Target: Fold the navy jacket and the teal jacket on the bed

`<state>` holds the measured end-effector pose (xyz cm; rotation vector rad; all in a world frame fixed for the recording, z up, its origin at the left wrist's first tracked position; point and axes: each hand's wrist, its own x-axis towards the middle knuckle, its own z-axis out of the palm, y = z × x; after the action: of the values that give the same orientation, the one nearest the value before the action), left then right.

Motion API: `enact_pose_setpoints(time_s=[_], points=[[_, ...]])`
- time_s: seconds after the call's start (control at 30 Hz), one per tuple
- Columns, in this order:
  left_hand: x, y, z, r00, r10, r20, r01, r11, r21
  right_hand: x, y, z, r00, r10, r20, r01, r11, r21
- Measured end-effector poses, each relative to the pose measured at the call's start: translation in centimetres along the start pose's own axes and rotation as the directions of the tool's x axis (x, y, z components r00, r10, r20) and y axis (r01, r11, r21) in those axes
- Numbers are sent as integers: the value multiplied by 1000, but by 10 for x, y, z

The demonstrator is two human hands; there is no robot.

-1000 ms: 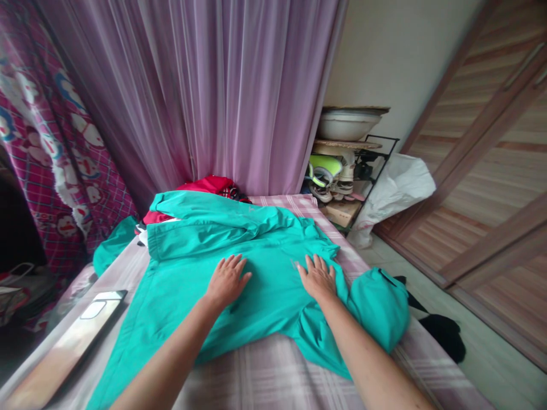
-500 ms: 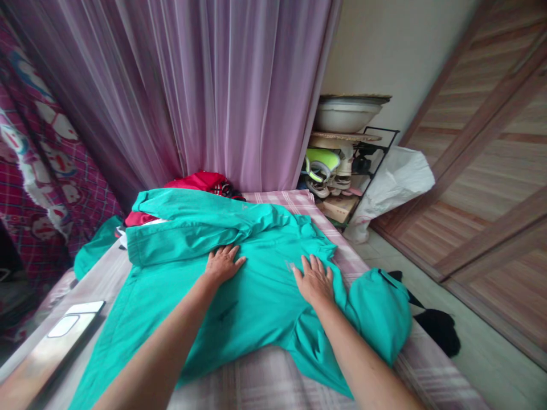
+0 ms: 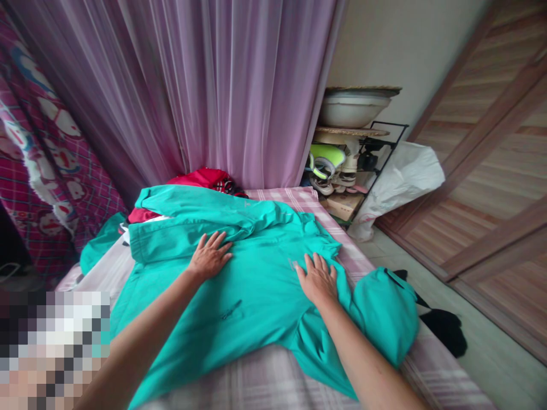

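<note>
A teal jacket [image 3: 256,279] lies spread over a pink plaid cloth [image 3: 256,370], one sleeve [image 3: 192,202] laid across its far side. My left hand [image 3: 211,254] rests flat on the jacket's body beside that sleeve, fingers spread. Farther right, my right hand [image 3: 318,279] lies flat near the chest and small pale print, with its fingers apart. Another teal part of the garment [image 3: 387,310] bunches up at the right edge of the plaid cloth. A dark mark shows on the fabric between my forearms.
Red clothing [image 3: 203,177] lies behind the jacket, against a purple curtain [image 3: 231,97]. At the back right stands a rack with a white basin [image 3: 354,109] and shoes, a white plastic bag [image 3: 404,176] beside it. Wooden wardrobe doors [image 3: 482,171] line the right. The lower left corner is pixelated.
My left hand has slid slightly left and away from me across the jacket, uncovering more of the dark mark. My right hand stays at the same spot on the fabric. The view has shifted slightly.
</note>
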<state>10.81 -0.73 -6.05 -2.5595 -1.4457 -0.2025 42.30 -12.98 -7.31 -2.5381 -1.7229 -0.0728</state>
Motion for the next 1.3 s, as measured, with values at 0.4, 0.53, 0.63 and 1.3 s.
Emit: enact_pose_setpoints(time_s=[0.4,0.53,0.63,1.3], points=[[83,-89,-16,981,-194,-30,196,960,200,2,6,17,997,-18,-76,15,999,-30],[101,-86,-9,956,-295,12,287,939,190,5,12,29,993,-54,-102,50,998,-42],[101,-80,-3,931,-361,52,352,926,136,5,12,29,992,-60,-108,55,997,-49],[-66,61,9,988,-128,91,137,985,-102,2,2,8,999,-15,-44,16,1000,25]])
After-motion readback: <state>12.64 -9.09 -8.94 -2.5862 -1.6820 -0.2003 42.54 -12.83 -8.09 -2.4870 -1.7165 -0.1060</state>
